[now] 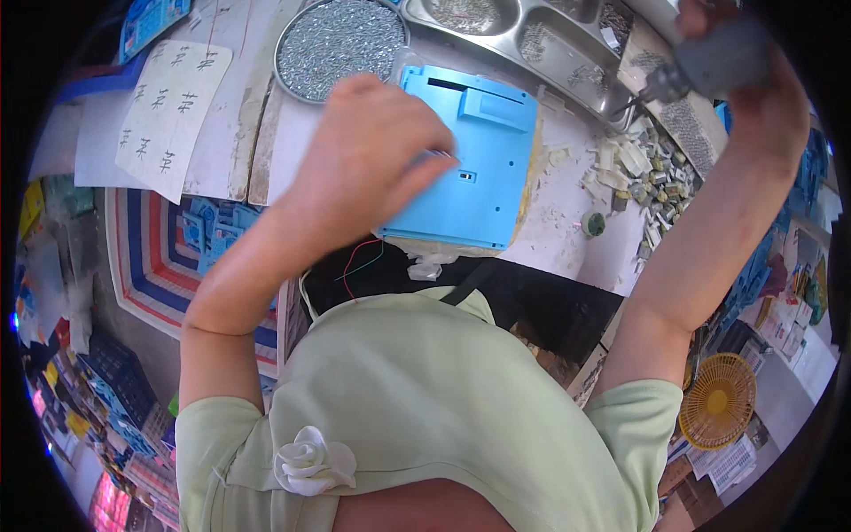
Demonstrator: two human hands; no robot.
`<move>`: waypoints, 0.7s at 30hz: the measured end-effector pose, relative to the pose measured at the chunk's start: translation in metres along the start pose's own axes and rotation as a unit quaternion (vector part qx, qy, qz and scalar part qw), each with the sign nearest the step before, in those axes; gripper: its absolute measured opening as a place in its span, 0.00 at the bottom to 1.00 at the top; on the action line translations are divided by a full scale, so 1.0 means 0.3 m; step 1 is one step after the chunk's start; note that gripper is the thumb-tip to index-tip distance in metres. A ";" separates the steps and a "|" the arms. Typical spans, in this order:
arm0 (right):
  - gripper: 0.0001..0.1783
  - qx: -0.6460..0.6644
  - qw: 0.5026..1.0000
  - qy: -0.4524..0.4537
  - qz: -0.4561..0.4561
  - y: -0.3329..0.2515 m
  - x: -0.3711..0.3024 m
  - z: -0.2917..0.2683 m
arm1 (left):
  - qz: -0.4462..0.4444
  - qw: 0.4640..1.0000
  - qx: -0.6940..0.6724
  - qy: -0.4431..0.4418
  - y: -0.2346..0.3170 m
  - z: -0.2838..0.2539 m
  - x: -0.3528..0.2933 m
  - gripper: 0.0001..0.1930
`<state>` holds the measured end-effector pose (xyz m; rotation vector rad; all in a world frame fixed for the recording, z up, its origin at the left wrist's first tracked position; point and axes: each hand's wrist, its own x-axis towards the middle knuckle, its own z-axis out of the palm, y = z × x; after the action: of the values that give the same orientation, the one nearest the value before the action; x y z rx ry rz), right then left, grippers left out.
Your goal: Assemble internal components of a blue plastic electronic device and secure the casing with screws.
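A flat light-blue plastic casing (452, 208) lies on the bench in front of me. It has a slot along its far edge and a small switch (466, 176) near the middle. My left hand (377, 155) is over the casing's left side, slightly blurred, with thumb and fingers drawn together. A small shiny bit shows at its fingertips, too little to name. Up at the right, my right hand (769, 97) grips a dark grey electric screwdriver (722, 64). Its thin bit (631, 106) points left, apart from the casing and above the bench.
Behind the casing stands a round pan of screws (341, 44). A metal compartment tray (532, 40) of small parts is beside it. Loose small metal pieces (651, 182) lie on the right. A striped bag (151, 257) holds blue parts. A yellow basket (720, 399) stands lower right.
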<state>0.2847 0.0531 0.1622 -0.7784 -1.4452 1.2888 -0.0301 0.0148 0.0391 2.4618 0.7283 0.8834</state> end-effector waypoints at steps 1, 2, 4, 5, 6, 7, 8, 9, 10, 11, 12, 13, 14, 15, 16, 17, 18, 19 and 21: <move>0.32 0.059 0.998 0.000 0.011 0.037 -0.025 0.031 | -0.005 0.999 -0.046 -0.010 0.026 0.012 -0.012 0.05; 0.27 0.094 0.995 0.020 -0.009 0.082 -0.073 0.065 | -0.014 0.997 -0.079 -0.014 0.037 0.028 -0.015 0.05; 0.23 0.106 0.993 -0.005 -0.047 0.137 -0.146 0.165 | -0.041 0.989 -0.140 -0.020 0.044 0.064 -0.019 0.05; 0.24 0.086 0.993 -0.049 -0.066 0.146 -0.168 0.236 | -0.049 0.989 -0.137 -0.015 0.047 0.072 -0.024 0.05; 0.22 0.071 0.994 -0.043 -0.068 0.132 -0.205 0.293 | -0.052 0.989 -0.138 -0.011 0.049 0.081 -0.020 0.05; 0.20 0.060 0.995 -0.038 -0.073 0.124 -0.231 0.337 | -0.055 0.989 -0.134 -0.008 0.048 0.081 -0.016 0.05; 0.19 0.056 0.994 -0.039 -0.082 0.128 -0.240 0.344 | -0.061 0.989 -0.137 -0.010 0.051 0.079 -0.014 0.05; 0.18 0.053 0.994 -0.039 -0.090 0.134 -0.250 0.351 | -0.067 0.988 -0.140 -0.012 0.055 0.076 -0.012 0.04; 0.17 0.053 0.995 -0.021 -0.085 0.136 -0.251 0.359 | -0.073 0.987 -0.142 -0.015 0.056 0.074 -0.011 0.04; 0.17 0.053 0.995 -0.005 -0.082 0.139 -0.250 0.366 | -0.075 0.986 -0.146 -0.015 0.056 0.072 -0.011 0.04; 0.17 0.045 0.996 0.035 -0.063 0.131 -0.252 0.404 | -0.078 0.985 -0.150 -0.014 0.054 0.070 -0.012 0.04; 0.17 0.044 0.996 0.052 -0.053 0.132 -0.251 0.415 | -0.082 0.985 -0.154 -0.014 0.052 0.070 -0.013 0.04; 0.17 0.043 0.996 0.071 -0.044 0.131 -0.249 0.427 | -0.076 0.987 -0.143 -0.020 0.049 0.069 -0.012 0.05; 0.17 0.048 0.996 0.067 -0.044 0.138 -0.247 0.428 | -0.070 0.988 -0.132 -0.026 0.046 0.071 -0.010 0.05; 0.17 0.049 0.996 0.064 -0.046 0.145 -0.245 0.430 | -0.065 0.990 -0.120 -0.032 0.045 0.071 -0.006 0.06; 0.17 0.053 0.996 0.060 -0.048 0.157 -0.242 0.435 | -0.053 0.994 -0.075 -0.054 0.046 0.063 -0.006 0.07; 0.17 0.052 0.996 0.057 -0.053 0.168 -0.241 0.442 | -0.042 0.996 -0.029 -0.076 0.050 0.055 -0.006 0.09; 0.17 0.053 0.995 0.056 -0.059 0.179 -0.237 0.443 | -0.031 0.994 0.016 -0.100 0.049 0.043 -0.007 0.12; 0.17 0.052 0.994 0.059 -0.071 0.192 -0.235 0.438 | -0.029 0.996 -0.050 -0.069 0.011 0.022 -0.002 0.13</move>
<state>0.1717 -0.0403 0.0984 -0.6592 -1.3056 1.1790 -0.0250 0.0105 0.0361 2.3729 0.6861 0.7023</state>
